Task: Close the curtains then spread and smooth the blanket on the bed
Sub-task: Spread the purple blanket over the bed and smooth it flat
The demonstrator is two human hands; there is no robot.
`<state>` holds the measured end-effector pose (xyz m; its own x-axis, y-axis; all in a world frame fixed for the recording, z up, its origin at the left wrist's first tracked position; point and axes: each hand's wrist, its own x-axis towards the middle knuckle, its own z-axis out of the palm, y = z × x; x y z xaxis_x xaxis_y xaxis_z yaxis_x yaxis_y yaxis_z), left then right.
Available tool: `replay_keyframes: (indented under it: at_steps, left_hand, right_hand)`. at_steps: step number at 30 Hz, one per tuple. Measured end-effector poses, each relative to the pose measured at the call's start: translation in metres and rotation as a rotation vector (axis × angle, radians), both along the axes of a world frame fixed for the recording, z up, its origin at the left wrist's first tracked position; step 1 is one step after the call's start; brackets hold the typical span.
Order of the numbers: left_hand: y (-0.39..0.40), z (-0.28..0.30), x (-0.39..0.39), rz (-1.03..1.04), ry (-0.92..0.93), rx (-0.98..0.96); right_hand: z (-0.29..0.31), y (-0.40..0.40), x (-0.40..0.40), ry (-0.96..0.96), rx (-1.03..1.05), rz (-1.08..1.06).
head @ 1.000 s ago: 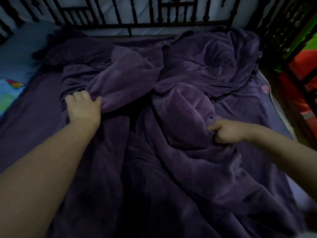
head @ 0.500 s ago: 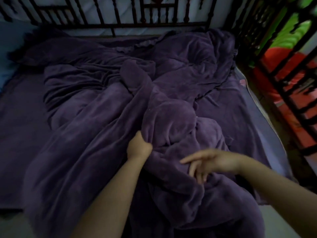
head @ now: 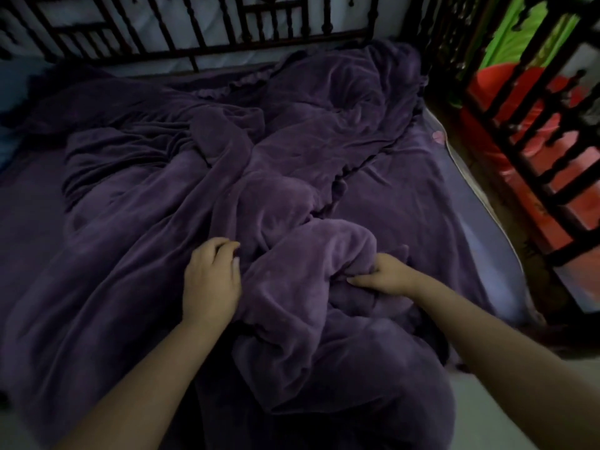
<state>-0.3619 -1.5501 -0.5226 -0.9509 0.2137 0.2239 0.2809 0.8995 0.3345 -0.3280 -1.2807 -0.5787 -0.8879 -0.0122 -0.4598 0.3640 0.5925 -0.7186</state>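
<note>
A rumpled purple blanket [head: 292, 151] lies bunched in folds across the bed [head: 431, 203], thickest in the middle and at the near edge. My left hand [head: 211, 280] lies on the blanket near the middle, its fingers curled against the side of a thick fold and pinching it. My right hand [head: 386, 274] grips the same raised fold from the right, fingers tucked into the fabric and thumb pointing left. Both forearms reach in from the bottom of the view. No curtains are in view.
A dark spindle headboard [head: 227, 43] runs along the far side of the bed. Another dark railing [head: 526, 147] stands on the right, with red [head: 548, 164] and green [head: 516, 40] things behind it. A strip of pale floor [head: 506, 414] shows at the lower right.
My left hand has shifted left along the fold it gripped. My right hand, open half a second ago, has closed on the raised fold. The view has moved slightly.
</note>
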Motion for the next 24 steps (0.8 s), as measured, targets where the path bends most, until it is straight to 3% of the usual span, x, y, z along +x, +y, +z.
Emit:
replay_keyframes:
  at_steps: [1, 3, 4, 6, 8, 11, 13, 15, 18, 19, 21, 23, 24]
  left_hand:
    - [0.008, 0.010, 0.010, -0.057, -0.027, 0.078]
    - [0.030, 0.027, 0.037, -0.111, -0.329, 0.204]
    - [0.041, 0.033, 0.051, -0.133, -0.485, 0.196]
    - [0.064, 0.041, 0.075, -0.208, -0.648, -0.046]
    - [0.088, 0.044, 0.097, -0.203, -0.642, -0.180]
    - [0.122, 0.049, 0.115, -0.123, -0.493, 0.157]
    - [0.138, 0.052, 0.130, -0.128, -0.573, 0.427]
    - [0.140, 0.057, 0.145, -0.164, -0.778, 0.584]
    - [0.122, 0.053, 0.175, -0.242, -1.033, 0.531]
    - [0.112, 0.047, 0.185, -0.250, -1.083, 0.523]
    - [0.095, 0.041, 0.202, -0.214, -1.163, 0.588]
    - [0.077, 0.037, 0.223, -0.168, -1.209, 0.718]
    - [0.067, 0.036, 0.232, -0.159, -1.208, 0.782]
  right_hand:
    - [0.008, 0.009, 0.015, 0.003, -0.035, 0.016]
    - [0.028, 0.030, 0.047, 0.016, -0.100, 0.045]
    - [0.040, 0.042, 0.063, 0.016, -0.136, 0.075]
    - [0.067, 0.068, 0.092, 0.004, -0.179, 0.188]
    - [0.092, 0.092, 0.120, -0.035, -0.150, 0.323]
    - [0.111, 0.111, 0.150, -0.119, -0.153, 0.468]
    - [0.113, 0.124, 0.170, -0.253, -0.256, 0.499]
    - [0.108, 0.134, 0.191, -0.446, -0.328, 0.598]
    - [0.086, 0.128, 0.217, -0.896, -0.283, 0.928]
    - [0.073, 0.124, 0.220, -0.930, -0.262, 0.949]
    - [0.050, 0.115, 0.223, -0.736, -0.183, 0.692]
    - [0.022, 0.098, 0.222, -0.365, -0.197, 0.174]
    - [0.013, 0.083, 0.219, -0.291, -0.293, -0.050]
